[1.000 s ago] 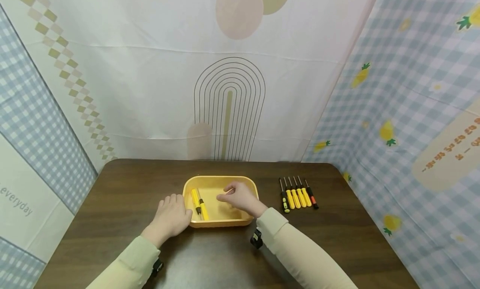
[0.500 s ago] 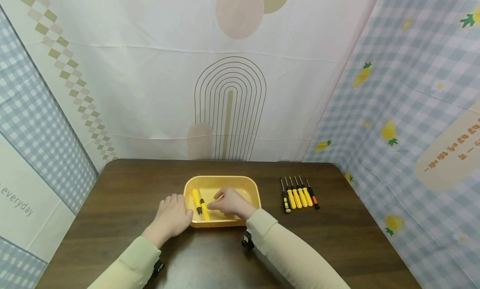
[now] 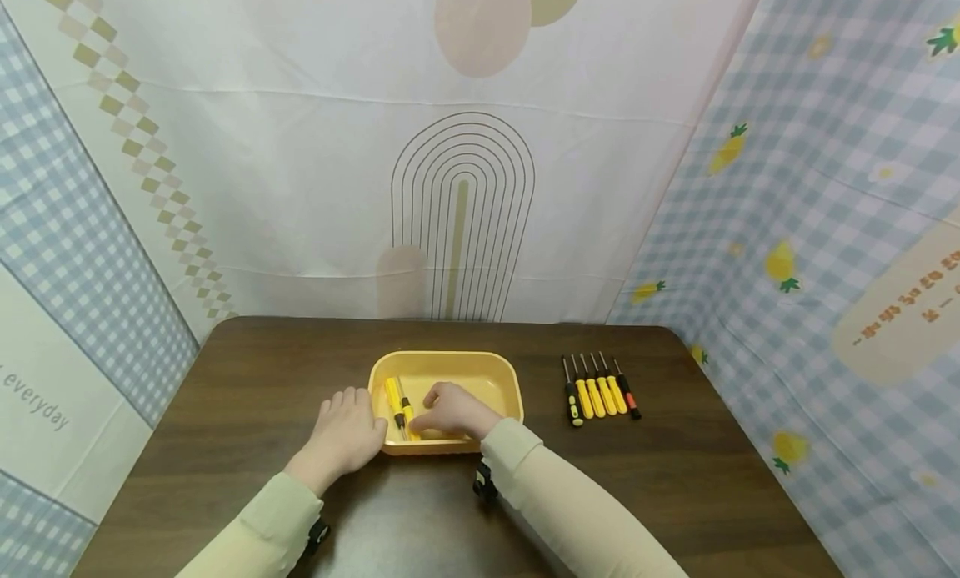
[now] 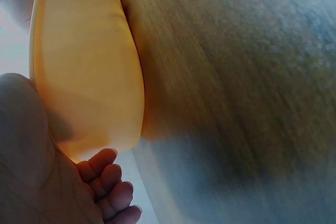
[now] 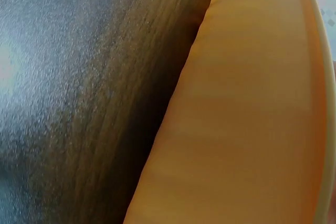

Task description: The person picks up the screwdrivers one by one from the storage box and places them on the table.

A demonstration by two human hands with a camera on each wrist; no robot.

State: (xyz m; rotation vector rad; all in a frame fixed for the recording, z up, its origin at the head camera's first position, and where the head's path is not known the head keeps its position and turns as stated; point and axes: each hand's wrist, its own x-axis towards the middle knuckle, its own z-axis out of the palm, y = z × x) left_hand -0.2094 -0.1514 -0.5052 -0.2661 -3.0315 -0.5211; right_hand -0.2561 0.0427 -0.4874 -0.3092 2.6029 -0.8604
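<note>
A shallow yellow plastic basket (image 3: pixel 480 369) sits on the table, with two yellow-and-black screwdrivers lying in its left part. The left screwdriver (image 3: pixel 392 392) has its handle away from the person, while the right screwdriver (image 3: pixel 407 407) lies handle-near. My right hand (image 3: pixel 453 411) reaches in over the near rim, thumb and fingers apart, fingertips right at the right screwdriver's handle. At the basket's left end rests my left hand (image 3: pixel 345 434), fingers extended along the outside and thumb at the near left corner. Only the basket's outer wall (image 5: pixel 247 108) shows large in the right wrist view.
Right of the basket, several screwdrivers (image 3: pixel 600 394) lie side by side, shafts pointing away; most handles are yellow, the rightmost black and red. The dark wooden table (image 3: pixel 300 353) ends at a patterned cloth (image 3: pixel 322 186) behind and a checked one (image 3: pixel 787 211) at right.
My right hand has moved left and slightly nearer inside the basket, from its middle to the right screwdriver's handle. The left hand has stayed on the basket's left end.
</note>
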